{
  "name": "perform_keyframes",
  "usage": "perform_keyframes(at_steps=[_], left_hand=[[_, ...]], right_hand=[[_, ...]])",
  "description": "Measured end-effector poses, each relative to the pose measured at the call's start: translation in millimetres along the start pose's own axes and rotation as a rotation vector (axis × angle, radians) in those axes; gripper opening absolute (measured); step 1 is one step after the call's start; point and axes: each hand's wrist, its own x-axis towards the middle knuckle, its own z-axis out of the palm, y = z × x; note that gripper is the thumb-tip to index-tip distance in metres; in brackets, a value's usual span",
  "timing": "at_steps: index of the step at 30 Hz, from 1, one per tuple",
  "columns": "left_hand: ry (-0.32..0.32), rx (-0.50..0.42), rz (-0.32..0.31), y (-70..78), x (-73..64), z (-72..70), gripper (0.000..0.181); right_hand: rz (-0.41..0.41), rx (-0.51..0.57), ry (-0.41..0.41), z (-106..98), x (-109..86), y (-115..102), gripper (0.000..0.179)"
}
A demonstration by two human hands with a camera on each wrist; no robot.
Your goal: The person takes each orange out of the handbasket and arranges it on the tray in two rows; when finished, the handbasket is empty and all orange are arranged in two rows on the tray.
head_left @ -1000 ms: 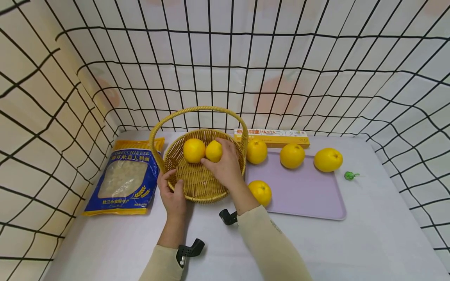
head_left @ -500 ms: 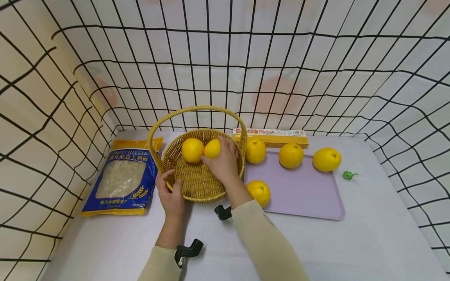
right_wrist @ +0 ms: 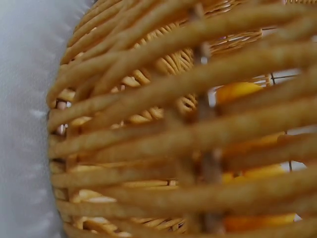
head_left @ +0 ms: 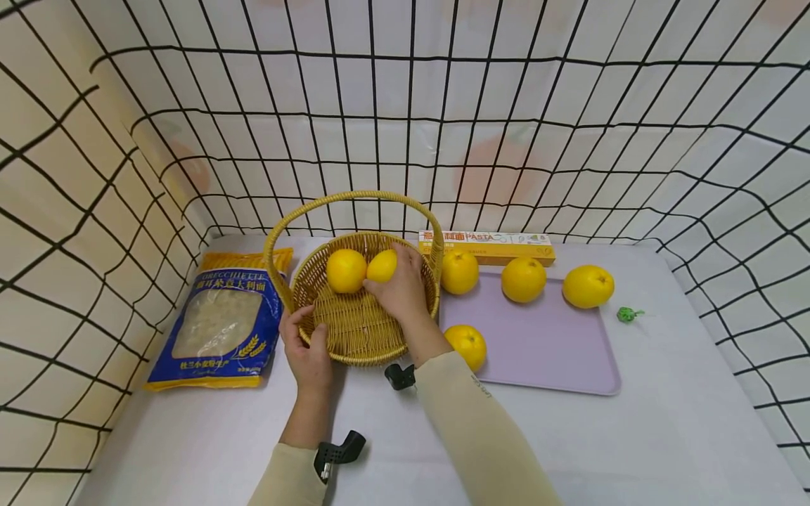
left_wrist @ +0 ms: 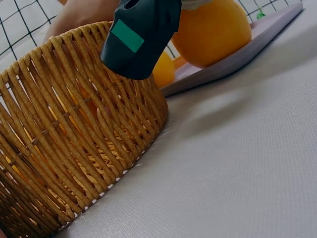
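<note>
In the head view my left hand (head_left: pixel 309 351) grips the near-left rim of a woven wicker basket (head_left: pixel 361 334) with a tall arched handle, thumb over the inside. My right hand (head_left: pixel 400 284) reaches into the basket and holds an orange (head_left: pixel 382 267) at the back, its fingers covering the fruit's right side. Another orange (head_left: pixel 346 270) sits just left of it in the basket. Close up in the left wrist view are the basket's slats (left_wrist: pixel 79 124). Through the wicker (right_wrist: pixel 148 134) in the right wrist view, patches of orange fruit show, while the right hand itself is hidden.
Right of the basket lies a lilac tray (head_left: pixel 538 344), with oranges (head_left: pixel 524 280) at its far side and another (head_left: pixel 467 348) at its near-left corner. Behind stands a pasta box (head_left: pixel 493 249). A blue orecchiette bag (head_left: pixel 218 320) lies left. A small green item (head_left: pixel 628 315) sits far right.
My right wrist has shifted slightly forward and left while its fingers stay on the orange. The left hand and basket keep their places; the head view has drifted a little.
</note>
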Motion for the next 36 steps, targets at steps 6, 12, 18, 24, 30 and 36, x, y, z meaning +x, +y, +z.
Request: perform_keyframes(at_steps=[6, 12, 18, 24, 30, 36], left_hand=[[0.001, 0.001, -0.003, -0.6, -0.5, 0.1, 0.034], [0.001, 0.0, -0.006, -0.7, -0.9, -0.1, 0.033], [-0.008, 0.006, -0.005, 1.2, -1.0, 0.3, 0.034], [-0.012, 0.012, 0.001, 1.9, -0.9, 0.2, 0.034], [-0.004, 0.006, 0.005, 2.6, -0.9, 0.2, 0.033], [-0.002, 0.007, 0.011, 1.8, -0.9, -0.1, 0.034]], right_hand=[[0.015, 0.034, -0.013, 0.0, -0.2, 2.1, 0.087], [0.05, 0.02, -0.009, 0.2, -1.4, 2.2, 0.084], [0.057, 0.013, -0.008, 0.0, -1.8, 2.4, 0.08], [0.053, 0.01, -0.018, -0.3, -2.6, 2.2, 0.078], [0.055, 0.014, -0.013, 0.3, -2.9, 1.7, 0.077], [0.031, 0.025, 0.008, 0.4, -4.3, 1.1, 0.078]])
